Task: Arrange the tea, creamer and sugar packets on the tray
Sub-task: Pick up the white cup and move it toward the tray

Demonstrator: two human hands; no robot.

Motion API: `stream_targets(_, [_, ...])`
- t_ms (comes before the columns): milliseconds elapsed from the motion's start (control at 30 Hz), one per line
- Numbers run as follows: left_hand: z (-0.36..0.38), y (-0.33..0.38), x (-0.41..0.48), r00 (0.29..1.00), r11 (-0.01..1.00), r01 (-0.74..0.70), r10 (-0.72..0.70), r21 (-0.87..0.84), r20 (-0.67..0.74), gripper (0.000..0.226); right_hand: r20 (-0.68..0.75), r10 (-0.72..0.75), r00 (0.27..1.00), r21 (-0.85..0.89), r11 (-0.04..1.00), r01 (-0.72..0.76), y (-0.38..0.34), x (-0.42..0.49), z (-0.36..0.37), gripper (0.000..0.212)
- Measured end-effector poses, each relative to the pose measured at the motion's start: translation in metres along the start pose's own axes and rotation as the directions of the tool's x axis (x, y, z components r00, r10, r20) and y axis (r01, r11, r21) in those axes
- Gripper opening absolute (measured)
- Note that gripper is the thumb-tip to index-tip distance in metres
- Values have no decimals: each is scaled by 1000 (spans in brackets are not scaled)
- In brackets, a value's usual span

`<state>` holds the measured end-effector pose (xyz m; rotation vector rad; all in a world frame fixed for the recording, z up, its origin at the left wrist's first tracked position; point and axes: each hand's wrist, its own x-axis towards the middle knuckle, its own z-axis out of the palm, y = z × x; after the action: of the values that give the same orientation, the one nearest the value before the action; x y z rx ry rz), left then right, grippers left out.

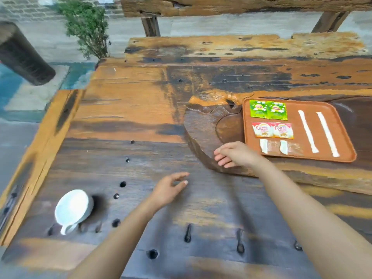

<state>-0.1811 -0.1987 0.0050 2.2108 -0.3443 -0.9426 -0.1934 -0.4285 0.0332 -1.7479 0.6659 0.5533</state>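
Packets look fully arranged on the tray (342,125), tea (268,109) above creamer (272,129) above sugar (281,147), while both hands (234,154) (169,188) hover empty, fingers loosely apart.

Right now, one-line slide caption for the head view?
Both hands empty beside tray holding paired tea, creamer, sugar packets; white cup at left.

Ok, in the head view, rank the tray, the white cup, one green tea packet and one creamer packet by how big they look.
1. Tray, clearly largest.
2. White cup, though it sits nearer the camera, which inflates it.
3. Green tea packet and creamer packet: they look about alike, so no ranking between them.
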Motion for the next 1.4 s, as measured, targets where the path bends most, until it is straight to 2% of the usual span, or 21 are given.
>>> stream_targets(67, [-12,-38,-16,999,991,46,-43,122,-29,43,112,19,994,-90,996,-9,-6,4,52,19])
stream_targets(133, [-23,-73,-30,993,961,107,-91,255,-74,50,157,-20,987,-258,964,60,-6,10,103,16])
stream_targets(233, [-34,-119,-52,980,889,185,-136,419,-144,57,127,-134,983,-538,823,182,0,22,167,27])
stream_targets(300, [-39,-145,-68,969,861,233,-165,453,-185,61,116,-255,960,-617,739,271,5,30,199,34])
stream_targets(367, [-42,-166,-86,957,870,265,-185,416,-222,65,131,-342,930,-677,655,336,11,33,223,42])
stream_targets(467, [-41,-191,-109,900,933,299,-206,199,-384,58,130,-424,896,-789,504,353,29,33,246,58])
stream_targets(533, [-40,-204,-120,762,934,357,-311,-32,-568,50,143,-462,875,-836,417,357,45,33,253,65])
stream_targets(567, [-41,-207,-124,662,903,377,-420,-208,-621,46,143,-477,867,-849,391,355,51,34,255,66])
stream_targets(633, [-47,-211,-127,469,742,306,-663,-597,-583,44,126,-508,852,-865,363,345,56,37,257,67])
stream_targets(667, [-51,-214,-127,418,647,220,-739,-730,-528,49,118,-518,847,-872,354,338,57,38,258,66])
stream_targets(700, [-55,-217,-127,403,584,136,-771,-801,-494,56,113,-526,843,-877,345,333,58,38,258,66])
stream_targets(767, [-64,-222,-127,429,532,38,-773,-846,-467,66,113,-535,837,-886,328,329,59,38,259,66])
stream_targets(800, [-67,-224,-128,460,535,14,-754,-845,-469,63,114,-536,836,-888,323,328,59,38,259,66])
stream_targets(867, [-72,-225,-132,527,585,-1,-689,-811,-497,42,122,-531,839,-887,321,332,59,38,258,66])
stream_targets(933, [-75,-230,-137,561,657,40,-639,-753,-527,18,146,-518,843,-887,309,344,61,39,256,67])
stream_targets(1000, [-79,-234,-140,598,692,81,-610,-718,-520,4,190,-515,836,-885,279,373,63,41,250,67])
stream_targets(1133, [-79,-229,-135,700,710,100,-548,-697,-458,10,302,-528,794,-881,162,443,69,42,224,64])
stream_targets(1300, [-73,-214,-123,732,668,30,-521,-743,-439,17,404,-503,764,-867,55,494,85,42,187,60])
stream_targets(1400, [-70,-197,-112,763,685,10,-476,-728,-437,17,402,-491,773,-871,55,488,94,38,164,58])
